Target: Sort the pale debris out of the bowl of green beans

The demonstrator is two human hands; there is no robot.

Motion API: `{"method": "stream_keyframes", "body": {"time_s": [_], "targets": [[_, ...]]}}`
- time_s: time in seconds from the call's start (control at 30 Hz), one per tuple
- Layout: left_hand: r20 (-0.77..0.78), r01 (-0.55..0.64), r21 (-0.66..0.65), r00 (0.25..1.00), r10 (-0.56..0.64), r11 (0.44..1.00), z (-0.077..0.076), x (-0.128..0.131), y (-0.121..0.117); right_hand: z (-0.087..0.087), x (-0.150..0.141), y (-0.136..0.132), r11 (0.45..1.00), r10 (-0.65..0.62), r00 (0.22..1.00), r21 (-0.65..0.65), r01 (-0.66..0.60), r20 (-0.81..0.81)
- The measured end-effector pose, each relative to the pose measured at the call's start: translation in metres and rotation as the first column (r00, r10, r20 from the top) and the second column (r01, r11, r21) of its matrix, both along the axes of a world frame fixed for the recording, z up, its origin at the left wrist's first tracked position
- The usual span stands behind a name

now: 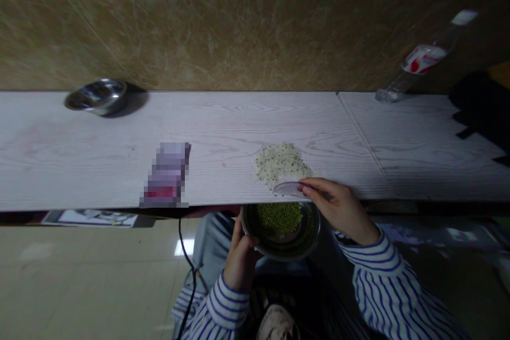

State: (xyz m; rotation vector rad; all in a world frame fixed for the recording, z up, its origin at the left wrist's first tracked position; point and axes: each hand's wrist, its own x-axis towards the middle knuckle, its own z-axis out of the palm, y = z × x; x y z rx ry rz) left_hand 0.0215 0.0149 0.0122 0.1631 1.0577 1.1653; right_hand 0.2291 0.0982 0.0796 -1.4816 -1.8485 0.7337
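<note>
Below the table's front edge, my left hand (242, 255) grips the rim of a metal bowl (287, 251). Green beans (280, 218), which look like mung beans, lie inside it. On the tabletop right above the bowl spreads a pile of white grains (281, 163), probably rice, dotted with green beans. My right hand (342, 206) pinches a thin, clear, curved plastic piece (287, 187) between thumb and fingers. That piece rests at the near side of the pile, close to the table edge; its full shape is hard to make out.
At the back left stands a second metal bowl (98, 96). A pixelated flat object (166, 174) lies left of the pile. A clear plastic bottle (424, 58) stands by the wall at right, near a dark item (484, 111). A black cable (185, 255) hangs below the table (223, 122).
</note>
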Motion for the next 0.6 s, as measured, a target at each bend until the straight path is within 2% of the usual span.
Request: {"method": "stream_keyframes", "body": {"time_s": [0.33,0.6], "targets": [[0.014,0.002,-0.010,1.000,-0.001,1.000,-0.0001,-0.0001,0.0008,0.0017,-0.0011,0.0004,0.999,0.032,0.999,0.009,-0.032,0.006],[0.023,-0.003,-0.019,1.000,0.003,1.000,-0.0022,-0.0002,0.0002,-0.0022,0.0001,0.0043,1.000,-0.009,1.000,0.003,0.009,0.007]]}}
